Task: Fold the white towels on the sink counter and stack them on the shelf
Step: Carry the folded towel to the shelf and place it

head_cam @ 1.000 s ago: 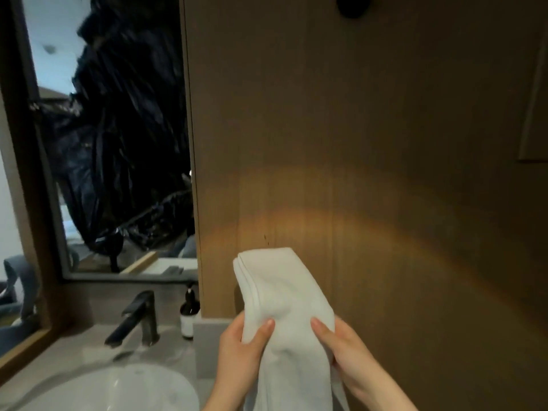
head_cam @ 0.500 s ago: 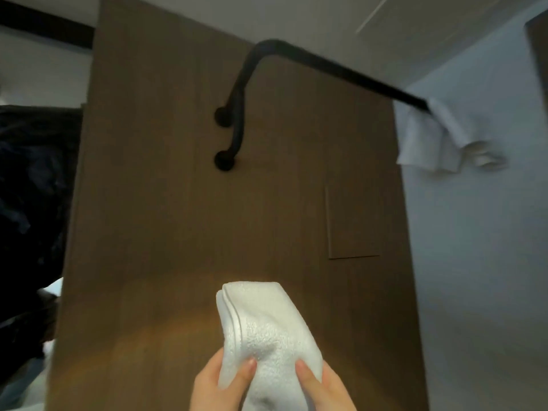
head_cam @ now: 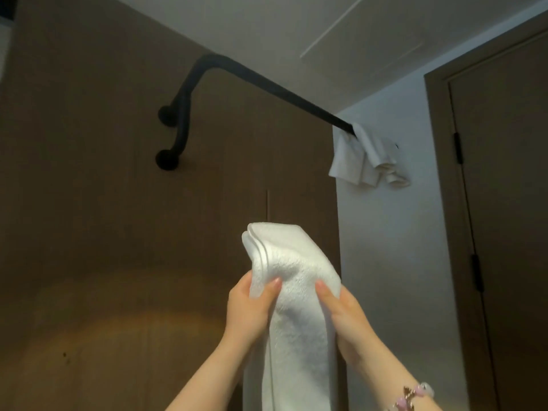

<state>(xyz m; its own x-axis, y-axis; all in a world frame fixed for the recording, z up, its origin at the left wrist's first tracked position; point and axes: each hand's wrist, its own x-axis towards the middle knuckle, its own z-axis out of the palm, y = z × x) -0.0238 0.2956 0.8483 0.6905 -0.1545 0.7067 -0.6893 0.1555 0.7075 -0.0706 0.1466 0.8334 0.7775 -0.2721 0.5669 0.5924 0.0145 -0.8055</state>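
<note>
**Folded white towel** (head_cam: 292,262): terry cloth, doubled into several layers. The rounded fold is uppermost and the stacked edges show along its upper left. It is held upright in the air in front of the wood-panelled wall (head_cam: 103,203), well below the rail. Its lower length hangs between the two forearms and runs out of the bottom of the view.

**Left grip** (head_cam: 249,310): clasps the towel's left edge, thumb pressed on the front face, fingers wrapped behind.

**Right grip** (head_cam: 347,318): clasps the towel's right edge in the same way, thumb in front, fingers hidden behind the cloth.

**Bead bracelet** (head_cam: 412,394): pink and pale beads, on the right wrist.

**Black rail** (head_cam: 267,81): fixed to the panelled wall by two round mounts. It bends and runs rightward to the white wall (head_cam: 385,262).

**Hanging white cloth** (head_cam: 364,155): bunched over the rail's far end.

**Dark door** (head_cam: 504,203): far right, hinges visible.
</note>
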